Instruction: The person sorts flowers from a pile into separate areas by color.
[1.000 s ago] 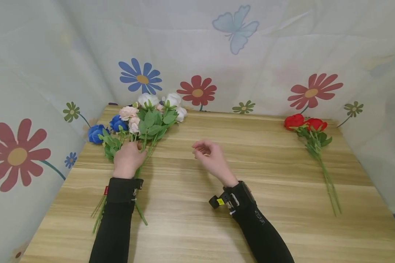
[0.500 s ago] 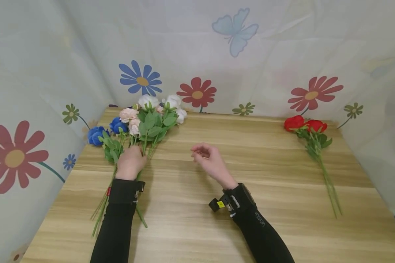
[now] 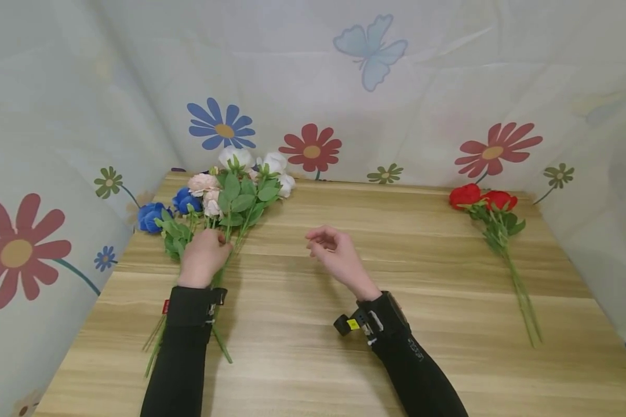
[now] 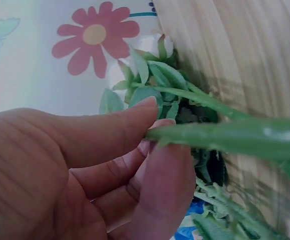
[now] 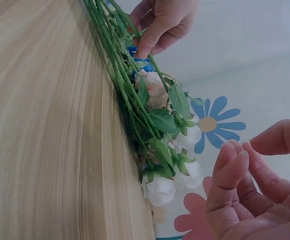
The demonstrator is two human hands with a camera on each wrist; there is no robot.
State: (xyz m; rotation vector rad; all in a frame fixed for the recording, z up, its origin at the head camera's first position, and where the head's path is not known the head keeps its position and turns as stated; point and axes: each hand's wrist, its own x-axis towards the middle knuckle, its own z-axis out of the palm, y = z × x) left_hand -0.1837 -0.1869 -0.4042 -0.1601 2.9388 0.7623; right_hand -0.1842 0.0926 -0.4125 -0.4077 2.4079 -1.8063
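My left hand pinches a green flower stem between thumb and fingers, at the left of the table. That stem runs up through leaves to a white flower at the back. Beneath and beside it lie more white flowers, pale pink flowers and blue flowers, their stems crossing under my left forearm. My right hand hovers over the middle of the table with loosely curled fingers. In the right wrist view nothing shows between its fingertips.
Two red flowers with long green stems lie at the right of the wooden table. A white cloth printed with flowers and a butterfly hangs behind the table and along its sides.
The white flower on the pinched stem has risen slightly from its neighbours. My left hand has shifted a little; my right hand stays almost where it was.
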